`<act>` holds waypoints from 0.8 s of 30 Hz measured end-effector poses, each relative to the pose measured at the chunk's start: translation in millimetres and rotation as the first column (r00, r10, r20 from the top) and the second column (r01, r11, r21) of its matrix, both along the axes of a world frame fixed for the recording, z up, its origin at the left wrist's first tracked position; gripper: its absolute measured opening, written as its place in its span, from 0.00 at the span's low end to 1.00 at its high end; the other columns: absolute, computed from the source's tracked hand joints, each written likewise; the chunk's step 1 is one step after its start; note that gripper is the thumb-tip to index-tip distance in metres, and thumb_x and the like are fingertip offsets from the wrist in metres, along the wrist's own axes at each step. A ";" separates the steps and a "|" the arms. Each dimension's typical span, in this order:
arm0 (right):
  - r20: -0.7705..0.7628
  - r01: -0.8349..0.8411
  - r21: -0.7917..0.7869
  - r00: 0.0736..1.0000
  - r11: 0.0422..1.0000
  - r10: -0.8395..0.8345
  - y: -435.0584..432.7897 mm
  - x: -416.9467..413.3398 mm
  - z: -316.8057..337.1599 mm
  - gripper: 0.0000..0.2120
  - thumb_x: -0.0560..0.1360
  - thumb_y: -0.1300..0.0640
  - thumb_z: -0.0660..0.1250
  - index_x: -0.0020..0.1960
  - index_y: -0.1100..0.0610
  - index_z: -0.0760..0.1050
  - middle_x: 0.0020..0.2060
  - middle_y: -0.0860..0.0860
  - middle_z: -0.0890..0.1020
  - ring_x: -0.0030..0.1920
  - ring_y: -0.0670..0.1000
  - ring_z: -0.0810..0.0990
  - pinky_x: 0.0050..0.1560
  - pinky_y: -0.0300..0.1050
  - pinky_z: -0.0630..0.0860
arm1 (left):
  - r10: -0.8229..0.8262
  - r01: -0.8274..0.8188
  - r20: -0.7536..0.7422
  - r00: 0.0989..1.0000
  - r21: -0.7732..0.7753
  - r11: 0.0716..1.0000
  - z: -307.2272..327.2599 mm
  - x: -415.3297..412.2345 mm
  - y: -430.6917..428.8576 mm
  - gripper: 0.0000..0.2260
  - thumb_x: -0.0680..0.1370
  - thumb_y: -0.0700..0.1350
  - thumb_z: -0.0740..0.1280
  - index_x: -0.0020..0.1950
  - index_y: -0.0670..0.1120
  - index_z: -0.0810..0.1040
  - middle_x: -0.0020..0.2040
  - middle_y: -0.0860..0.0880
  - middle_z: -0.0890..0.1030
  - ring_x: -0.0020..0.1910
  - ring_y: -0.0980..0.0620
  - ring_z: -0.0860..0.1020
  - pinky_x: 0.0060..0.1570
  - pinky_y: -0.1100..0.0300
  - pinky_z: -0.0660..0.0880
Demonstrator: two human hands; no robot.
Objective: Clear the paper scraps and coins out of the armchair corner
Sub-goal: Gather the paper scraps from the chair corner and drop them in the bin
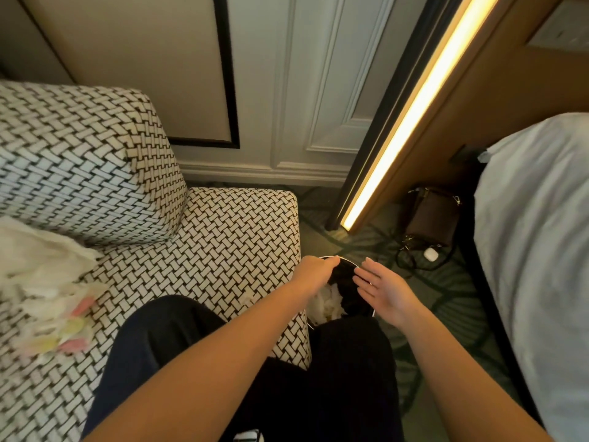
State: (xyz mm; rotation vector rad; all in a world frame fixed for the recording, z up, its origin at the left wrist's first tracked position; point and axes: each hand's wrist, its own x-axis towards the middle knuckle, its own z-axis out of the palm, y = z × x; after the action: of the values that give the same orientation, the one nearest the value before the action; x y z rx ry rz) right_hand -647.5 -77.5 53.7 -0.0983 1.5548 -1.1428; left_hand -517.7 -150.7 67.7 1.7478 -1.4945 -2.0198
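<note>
2 hands over the black bin (pixel 345 279), which stands on the floor just right of the woven armchair (pixel 229 237). The left hand (pixel 318 270) dips its fingers down at the bin's far rim, and I can't tell whether they hold anything. The right hand (pixel 384 291) hangs flat above the bin's right side, fingers straight, holding nothing. White paper scraps (pixel 325 303) lie crumpled inside the bin, near side. 1 pale scrap (pixel 248 296) sits on the seat's near right edge. Far left on the seat is a blurred white heap (pixel 44 269) with pink and yellow bits (pixel 73 327). No coins that I can make out.
</note>
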 end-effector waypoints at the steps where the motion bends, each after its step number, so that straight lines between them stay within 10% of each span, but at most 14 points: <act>1: -0.015 -0.014 -0.009 1.000 1.000 0.014 -2.5 5.7 6.0 0.22 0.80 0.54 0.58 0.72 0.60 0.63 0.67 0.57 0.72 0.67 0.55 0.70 0.70 0.50 0.64 | -0.010 0.010 -0.019 1.000 -0.009 1.000 4.8 6.8 -0.6 0.14 0.78 0.52 0.61 0.53 0.43 0.76 0.55 0.48 0.79 0.55 0.50 0.76 0.59 0.53 0.72; 9: -0.158 -0.096 -0.090 0.984 0.991 0.081 -42.9 85.8 53.0 0.15 0.80 0.56 0.57 0.65 0.59 0.71 0.58 0.54 0.79 0.56 0.53 0.78 0.61 0.49 0.72 | 0.084 -0.115 -0.244 0.966 -0.114 0.987 54.6 92.9 -6.0 0.05 0.80 0.46 0.62 0.49 0.48 0.77 0.49 0.52 0.80 0.45 0.59 0.76 0.41 0.67 0.70; 16: -0.169 -0.270 -0.214 0.957 0.939 0.237 -75.9 191.1 78.8 0.11 0.76 0.56 0.65 0.58 0.58 0.75 0.51 0.53 0.82 0.53 0.52 0.81 0.58 0.47 0.75 | 0.323 -0.404 -0.332 0.886 -0.214 0.889 69.9 198.5 -22.5 0.09 0.80 0.45 0.61 0.55 0.48 0.79 0.50 0.51 0.83 0.46 0.55 0.79 0.51 0.60 0.74; 24: -0.344 -0.606 -0.162 0.774 0.779 0.531 -104.8 323.7 56.4 0.08 0.78 0.58 0.63 0.53 0.57 0.78 0.49 0.52 0.83 0.50 0.50 0.82 0.55 0.44 0.77 | 0.616 -0.666 -0.264 0.742 -0.187 0.722 38.6 321.3 -10.2 0.09 0.79 0.39 0.60 0.50 0.45 0.80 0.46 0.48 0.83 0.42 0.54 0.79 0.42 0.64 0.74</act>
State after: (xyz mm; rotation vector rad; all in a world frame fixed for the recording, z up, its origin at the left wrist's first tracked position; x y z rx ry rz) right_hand -323.8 -182.3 110.1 -0.9003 1.4494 -0.8479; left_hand -196.4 -160.9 106.3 1.6021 -0.8598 -1.4781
